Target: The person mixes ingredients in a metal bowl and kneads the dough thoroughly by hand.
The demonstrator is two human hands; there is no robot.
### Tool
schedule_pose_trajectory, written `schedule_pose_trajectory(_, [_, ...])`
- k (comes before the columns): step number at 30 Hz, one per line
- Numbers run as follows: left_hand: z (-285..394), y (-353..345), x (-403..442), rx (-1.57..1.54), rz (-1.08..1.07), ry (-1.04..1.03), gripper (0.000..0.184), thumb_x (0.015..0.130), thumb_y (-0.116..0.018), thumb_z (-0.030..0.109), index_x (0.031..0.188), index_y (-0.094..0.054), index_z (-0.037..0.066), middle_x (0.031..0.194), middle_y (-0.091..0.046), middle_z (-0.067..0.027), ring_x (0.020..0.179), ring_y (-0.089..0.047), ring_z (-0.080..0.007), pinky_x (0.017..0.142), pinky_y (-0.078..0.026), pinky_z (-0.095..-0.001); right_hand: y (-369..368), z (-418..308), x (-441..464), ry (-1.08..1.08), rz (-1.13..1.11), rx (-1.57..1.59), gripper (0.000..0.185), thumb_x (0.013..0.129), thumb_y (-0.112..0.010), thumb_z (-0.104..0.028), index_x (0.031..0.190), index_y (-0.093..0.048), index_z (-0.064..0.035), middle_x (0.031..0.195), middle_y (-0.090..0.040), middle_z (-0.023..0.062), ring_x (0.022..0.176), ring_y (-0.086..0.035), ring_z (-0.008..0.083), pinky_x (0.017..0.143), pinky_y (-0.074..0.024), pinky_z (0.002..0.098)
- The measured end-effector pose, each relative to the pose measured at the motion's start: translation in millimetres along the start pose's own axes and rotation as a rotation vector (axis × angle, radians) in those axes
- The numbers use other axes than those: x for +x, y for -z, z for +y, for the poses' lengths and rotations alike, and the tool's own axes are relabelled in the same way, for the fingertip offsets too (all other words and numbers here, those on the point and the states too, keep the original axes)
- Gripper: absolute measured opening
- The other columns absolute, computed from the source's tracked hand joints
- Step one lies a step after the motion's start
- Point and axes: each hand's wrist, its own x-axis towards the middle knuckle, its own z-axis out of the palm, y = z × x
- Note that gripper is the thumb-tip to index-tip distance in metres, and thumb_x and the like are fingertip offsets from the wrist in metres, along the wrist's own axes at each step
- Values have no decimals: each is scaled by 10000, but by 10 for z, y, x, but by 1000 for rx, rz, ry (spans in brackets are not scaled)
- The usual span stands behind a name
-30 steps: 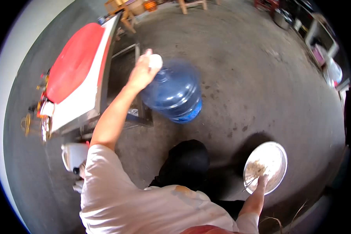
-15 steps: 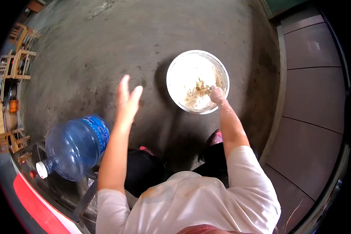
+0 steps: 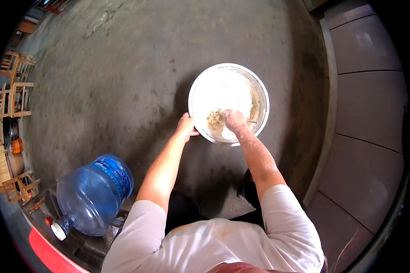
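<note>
A round metal basin (image 3: 265,98) stands on the floor with white flour (image 3: 225,88) in it. Wetter, yellowish dough (image 3: 214,120) lies in clumps near its front. My left hand (image 3: 187,126) is closed on the basin's left rim, the thumb side toward the edge. Inside the basin, my right hand (image 3: 234,120) is closed, with flour on its skin and forearm. A thin stick-like utensil (image 3: 253,121) pokes out to the right of that fist; its other end is hidden in the hand and the dough.
At lower left a big blue water jug (image 3: 89,195) with a white cap lies on its side on a dark frame. Small wooden chairs (image 3: 20,100) stand along the far left. Large tiles (image 3: 369,107) with a raised edge run down the right side.
My left hand has come from the air, fingers spread, to the basin's left rim and closed on it. My right hand has moved left and nearer to me inside the basin.
</note>
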Motion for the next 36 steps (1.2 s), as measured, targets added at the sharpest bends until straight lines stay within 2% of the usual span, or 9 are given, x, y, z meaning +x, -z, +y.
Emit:
schedule_pose_trajectory(3, [-16,-18,67,111,38,-65,342,787,-454,156,1102,-429,25,1013,-548,-149,850,-582,-257,624,-521,-410,31,198,-84,-95,188,274,234,820,-430,-155,931,-631,-202,889,-634,66,792,-618,234,710,-488,363])
schedule_pose_trajectory(9, [68,14,34,71,-43,-57,323,779,-456,140,1073,-415,12,1017,-538,-158,850,-581,-268,628,-518,-433,76,504,-124,-264,339,403,243,834,-413,-136,978,-609,-140,933,-618,118,865,-601,265,748,-476,392])
schedule_pose_trajectory(14, [-4,3,124,79,-24,-42,364,762,-467,109,1104,-399,5,1036,-529,-171,871,-576,-280,656,-515,-451,211,59,242,-252,207,358,240,853,-382,-136,914,-599,-51,870,-616,174,796,-613,295,720,-490,393])
schedule_pose_trajectory(22, [18,8,111,-9,-99,31,440,741,-474,74,1165,-379,4,1077,-520,-176,936,-561,-276,715,-504,-459,111,74,-424,45,143,313,272,801,-414,-82,1014,-583,-78,910,-606,160,819,-604,294,700,-492,396])
schedule_pose_trajectory(24, [162,-20,-43,1,-136,37,449,733,-478,69,1169,-382,12,1086,-520,-164,967,-546,-271,748,-488,-466,-128,-37,-285,24,199,389,274,833,-399,-149,1043,-574,-129,920,-602,153,850,-593,300,725,-484,405])
schedule_pose_trajectory(26, [59,-21,45,-24,-106,47,453,728,-485,72,1167,-391,18,1086,-521,-158,976,-540,-270,754,-485,-458,-133,-57,64,-65,36,380,268,849,-387,-177,1026,-580,-120,912,-604,162,855,-593,295,746,-477,404])
schedule_pose_trajectory(30, [14,31,100,-83,-158,51,461,711,-505,83,1161,-414,36,1100,-516,-147,987,-534,-264,745,-489,-422,401,148,129,-114,77,373,272,853,-383,-164,1028,-586,-118,933,-607,170,887,-586,298,784,-460,399])
schedule_pose_trajectory(32, [9,6,74,-123,-133,48,432,699,-508,82,1124,-456,22,1049,-547,-140,943,-559,-257,712,-499,-396,346,387,-31,-101,307,692,219,818,-449,-162,957,-612,-118,911,-620,141,843,-602,282,763,-469,391])
schedule_pose_trajectory(36, [-115,-107,164,-175,-97,76,369,679,-503,59,1035,-514,-38,879,-600,-130,785,-609,-261,653,-516,-391,533,529,-116,-314,328,517,230,830,-448,-200,960,-621,-120,907,-626,127,858,-601,273,783,-461,386])
